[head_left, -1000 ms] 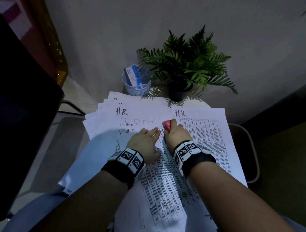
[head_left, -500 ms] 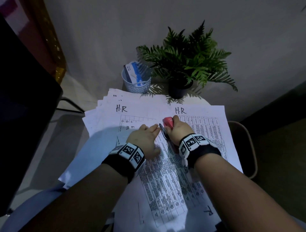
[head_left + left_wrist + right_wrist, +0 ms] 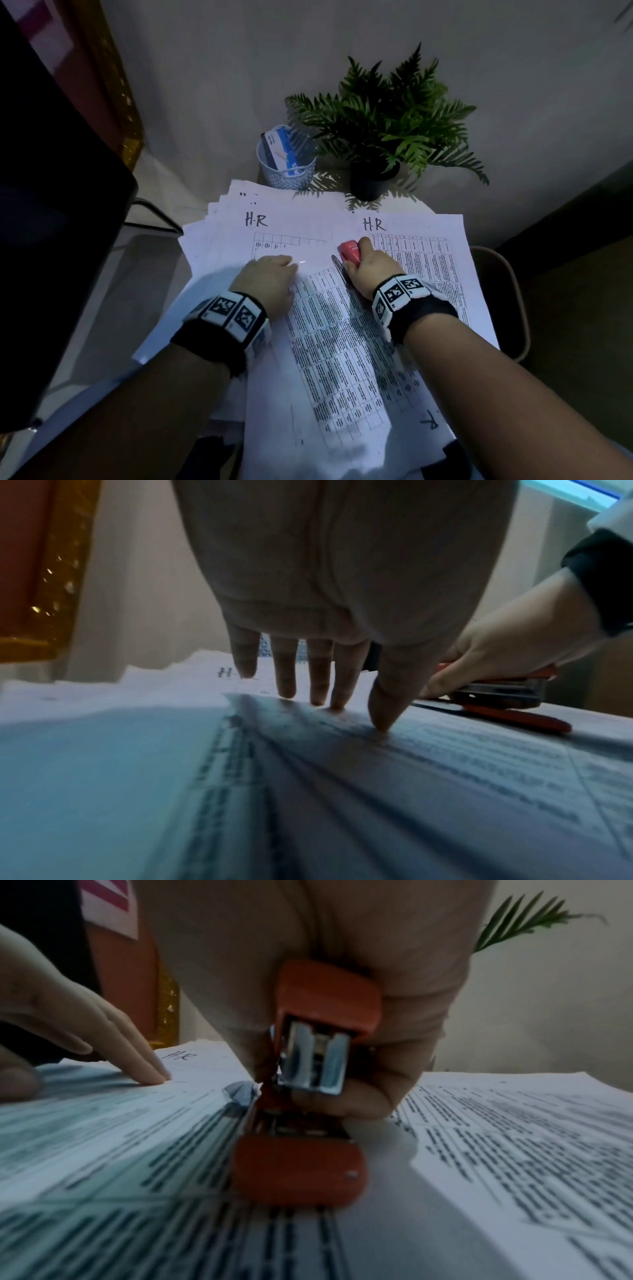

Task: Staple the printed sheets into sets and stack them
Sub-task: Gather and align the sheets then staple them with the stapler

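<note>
**Stapling a set, L hand pins sheets**

Landmark = red stapler [image 3: 350, 253]. To its left, left hand [image 3: 270, 282] lies flat w/ fingers spread, tips pressing the printed sheets [image 3: 329, 342], prob. to stop them sliding. Right hand [image 3: 368, 270] is curled round the stapler, which sits on the sheets; sheet corner looks fed into its mouth. Behind it: mesh cup [image 3: 287, 164], potted plant [image 3: 380, 137]. Right wrist view shows crumpled corner [image 3: 241, 1093] at the stapler's mouth; head view doesn't.

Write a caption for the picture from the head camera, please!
Right hand grips a red stapler on printed sheets while the left hand presses them flat.
</note>
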